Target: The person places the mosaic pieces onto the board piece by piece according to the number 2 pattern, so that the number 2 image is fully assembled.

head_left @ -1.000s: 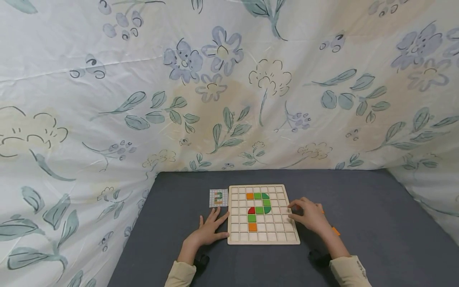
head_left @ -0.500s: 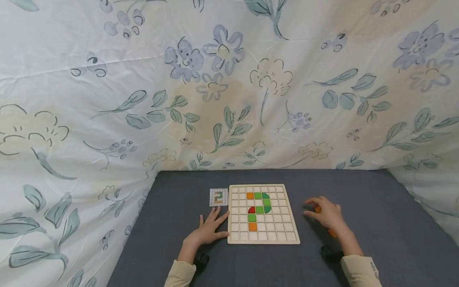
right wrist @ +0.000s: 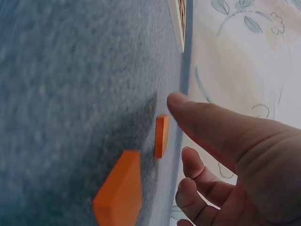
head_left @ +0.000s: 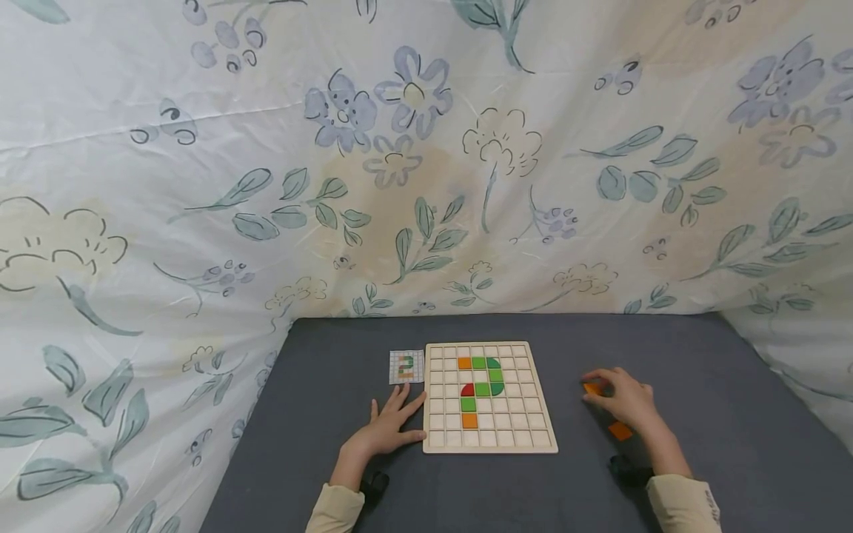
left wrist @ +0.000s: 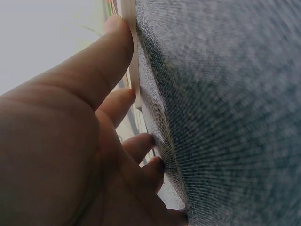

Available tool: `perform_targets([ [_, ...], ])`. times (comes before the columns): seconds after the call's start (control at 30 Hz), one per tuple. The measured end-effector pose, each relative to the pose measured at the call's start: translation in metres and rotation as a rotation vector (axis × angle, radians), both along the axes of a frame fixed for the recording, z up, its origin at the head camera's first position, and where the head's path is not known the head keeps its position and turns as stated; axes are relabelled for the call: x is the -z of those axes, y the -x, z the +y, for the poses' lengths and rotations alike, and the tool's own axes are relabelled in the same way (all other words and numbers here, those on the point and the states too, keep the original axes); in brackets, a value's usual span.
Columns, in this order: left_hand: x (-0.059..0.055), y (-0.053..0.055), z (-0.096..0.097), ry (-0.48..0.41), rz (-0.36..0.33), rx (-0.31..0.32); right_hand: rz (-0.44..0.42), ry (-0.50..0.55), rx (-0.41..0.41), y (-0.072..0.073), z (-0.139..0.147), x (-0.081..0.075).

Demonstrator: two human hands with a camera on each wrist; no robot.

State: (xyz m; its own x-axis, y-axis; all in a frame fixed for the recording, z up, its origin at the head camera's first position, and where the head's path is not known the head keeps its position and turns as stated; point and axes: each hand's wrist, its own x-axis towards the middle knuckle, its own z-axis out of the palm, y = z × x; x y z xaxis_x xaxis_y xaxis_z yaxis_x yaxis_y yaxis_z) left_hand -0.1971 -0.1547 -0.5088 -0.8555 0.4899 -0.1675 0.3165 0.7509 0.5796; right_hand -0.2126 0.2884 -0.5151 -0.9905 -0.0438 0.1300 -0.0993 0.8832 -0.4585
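Note:
A wooden grid board (head_left: 523,423) lies on the dark table, with green, orange and red tiles set in some of its squares. My left hand (head_left: 385,431) is spread flat at the board's left side; its thumb and index finger touch the edge, as the left wrist view also shows. Right of the board, my right hand (head_left: 629,401) hovers over a loose orange tile (head_left: 591,388). In the right wrist view its thumb and fingers are parted, and this tile (right wrist: 161,136) lies on the cloth just beyond the thumb. A second orange tile (head_left: 620,431) rests nearer the wrist.
A small pattern card (head_left: 402,368) with a coloured grid figure lies against the board's upper left edge. Dark cloth (head_left: 493,492) covers the table. A floral curtain (head_left: 426,222) hangs behind it and down the sides.
My right hand has moved away from the board's right edge, rightward to the loose orange tile, uncovering the second one. My left hand and the tiles on the board stay put.

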Motion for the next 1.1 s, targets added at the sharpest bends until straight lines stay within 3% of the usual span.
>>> perform_targets([
  [0.53,0.007,0.001,-0.001,0.005,-0.003,-0.003,-0.045,-0.031,0.013,-0.005,0.013,-0.001],
  [1.1,0.002,0.0,0.0,-0.005,0.0,-0.012,-0.032,-0.009,0.054,-0.002,0.011,0.002],
])
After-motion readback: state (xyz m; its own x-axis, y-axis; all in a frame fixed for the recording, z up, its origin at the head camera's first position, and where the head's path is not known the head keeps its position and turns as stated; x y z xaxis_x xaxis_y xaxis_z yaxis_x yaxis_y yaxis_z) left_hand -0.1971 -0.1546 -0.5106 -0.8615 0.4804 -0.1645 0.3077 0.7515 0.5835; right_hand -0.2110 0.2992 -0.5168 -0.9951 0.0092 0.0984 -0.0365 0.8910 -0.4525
